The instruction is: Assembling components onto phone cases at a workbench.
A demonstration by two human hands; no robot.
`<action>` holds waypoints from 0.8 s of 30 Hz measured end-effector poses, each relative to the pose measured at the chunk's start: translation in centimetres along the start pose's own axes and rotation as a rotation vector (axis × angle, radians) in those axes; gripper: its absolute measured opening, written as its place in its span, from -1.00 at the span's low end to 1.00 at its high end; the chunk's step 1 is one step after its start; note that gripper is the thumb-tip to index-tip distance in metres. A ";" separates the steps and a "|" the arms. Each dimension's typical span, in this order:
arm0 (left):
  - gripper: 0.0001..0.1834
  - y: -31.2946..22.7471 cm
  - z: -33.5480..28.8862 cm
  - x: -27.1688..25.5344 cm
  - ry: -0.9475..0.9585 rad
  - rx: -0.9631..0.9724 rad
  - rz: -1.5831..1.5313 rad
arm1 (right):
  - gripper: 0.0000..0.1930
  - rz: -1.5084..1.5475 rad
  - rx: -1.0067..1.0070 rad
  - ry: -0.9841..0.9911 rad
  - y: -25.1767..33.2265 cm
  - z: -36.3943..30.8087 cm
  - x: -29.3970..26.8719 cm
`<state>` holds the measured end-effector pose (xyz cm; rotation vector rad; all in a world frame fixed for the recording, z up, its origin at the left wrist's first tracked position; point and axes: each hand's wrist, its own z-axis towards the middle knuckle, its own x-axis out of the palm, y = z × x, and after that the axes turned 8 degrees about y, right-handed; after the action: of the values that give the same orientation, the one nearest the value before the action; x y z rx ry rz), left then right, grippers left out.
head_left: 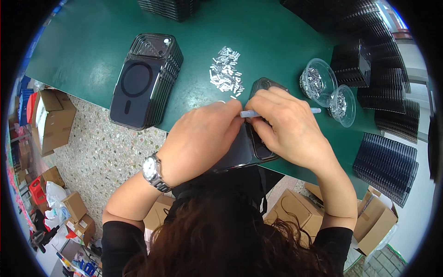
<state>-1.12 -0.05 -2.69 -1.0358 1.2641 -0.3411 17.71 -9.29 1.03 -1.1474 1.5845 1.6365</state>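
Note:
My right hand (293, 127) is closed around a thin, pale pen-like stick (315, 110), which lies crosswise with its blunt end toward my left hand. My left hand (198, 136), a metal watch on its wrist, has its fingers bent and pinched together beside that end; whatever they grip is hidden. Below both hands, at the table's near edge, are dark translucent phone cases (237, 154), partly covered by my fingers. Just beyond lies a loose pile of small silvery-white pieces (226, 69). Left of it stands a stack of dark phone cases (136, 87) with a ring on the top one.
Two clear round cups (321, 69) with small metallic pieces stand at the right. Stacks of black trays (385, 164) line the green table's (198, 39) right side, and another (168, 7) is at the far edge. Cardboard boxes (57, 120) sit on the speckled floor.

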 end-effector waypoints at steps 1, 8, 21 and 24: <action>-0.87 -0.2 0.0 0.1 -0.020 0.031 0.076 | -0.84 0.000 -0.003 -0.009 0.0 -0.3 -0.2; -0.90 -0.9 0.2 -0.7 0.021 0.059 0.257 | -0.72 -0.187 0.005 -0.031 0.8 -1.4 -1.0; -0.85 -4.0 -0.5 -2.8 -0.007 0.080 0.310 | -0.75 -0.296 -0.099 -0.358 0.1 -1.9 0.5; -0.70 -4.7 -0.6 -5.9 0.099 0.082 -0.003 | -0.63 -0.392 -0.264 -0.614 -0.9 -2.7 0.4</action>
<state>-2.12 1.39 4.67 -0.9610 1.3260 -0.4478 18.76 -11.87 0.43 -0.8809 0.7265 1.7293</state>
